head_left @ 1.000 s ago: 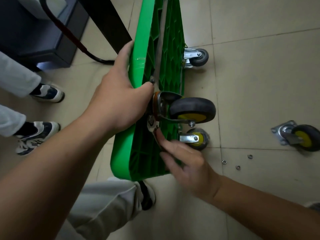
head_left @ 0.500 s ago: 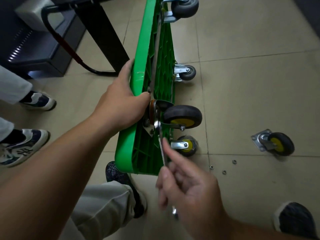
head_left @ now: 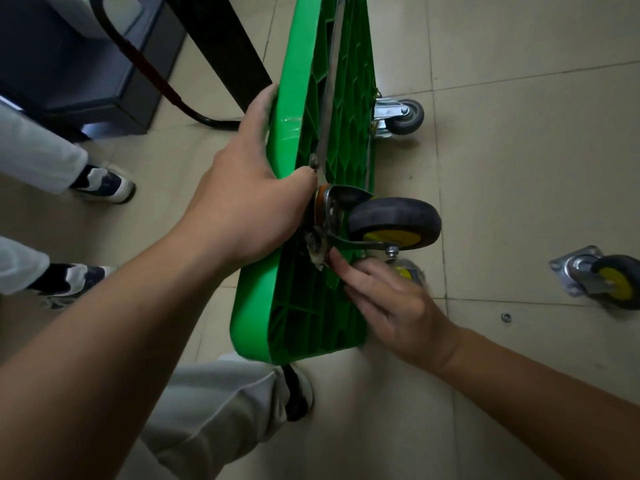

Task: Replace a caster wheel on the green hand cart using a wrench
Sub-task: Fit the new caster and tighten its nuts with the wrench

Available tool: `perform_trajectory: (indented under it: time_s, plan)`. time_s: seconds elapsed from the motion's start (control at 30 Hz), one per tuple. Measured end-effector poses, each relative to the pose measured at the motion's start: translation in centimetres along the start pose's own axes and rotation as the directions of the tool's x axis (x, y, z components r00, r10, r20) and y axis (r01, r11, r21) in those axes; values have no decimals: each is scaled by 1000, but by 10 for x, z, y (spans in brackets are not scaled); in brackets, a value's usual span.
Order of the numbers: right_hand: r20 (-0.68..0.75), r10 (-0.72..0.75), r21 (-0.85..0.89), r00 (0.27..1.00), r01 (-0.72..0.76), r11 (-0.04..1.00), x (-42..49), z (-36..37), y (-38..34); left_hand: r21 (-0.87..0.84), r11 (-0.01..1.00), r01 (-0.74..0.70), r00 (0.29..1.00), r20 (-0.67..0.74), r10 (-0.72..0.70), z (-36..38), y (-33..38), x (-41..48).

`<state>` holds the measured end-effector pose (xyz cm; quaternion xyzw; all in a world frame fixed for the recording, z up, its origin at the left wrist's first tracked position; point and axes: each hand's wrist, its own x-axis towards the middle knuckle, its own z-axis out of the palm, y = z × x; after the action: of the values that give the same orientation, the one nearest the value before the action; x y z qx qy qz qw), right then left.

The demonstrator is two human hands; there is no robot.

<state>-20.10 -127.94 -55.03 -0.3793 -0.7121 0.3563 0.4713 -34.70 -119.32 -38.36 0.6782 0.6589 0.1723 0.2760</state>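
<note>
The left hand (head_left: 242, 202) grips the green plastic cart (head_left: 256, 306) by its edge. The right hand (head_left: 398, 306), fingers (head_left: 346, 268) straight, touches the plate under the black rubber wheel (head_left: 391, 216) on that cart.

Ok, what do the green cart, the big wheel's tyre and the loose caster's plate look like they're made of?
The green cart looks like moulded plastic: glossy rim, ribbed underside. The big wheel's tyre is probably rubber: matt dark grey around a yellow hub. The loose caster's plate looks like plated steel, going by its bright silver sheen.
</note>
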Motion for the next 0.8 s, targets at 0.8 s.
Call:
perform_trajectory:
  time_s: [0.8]
  plan:
    - [-158,69,53,985,-61,997,-33,8,-78,-42,999,2,1000,-8,-3,0,-1,0]
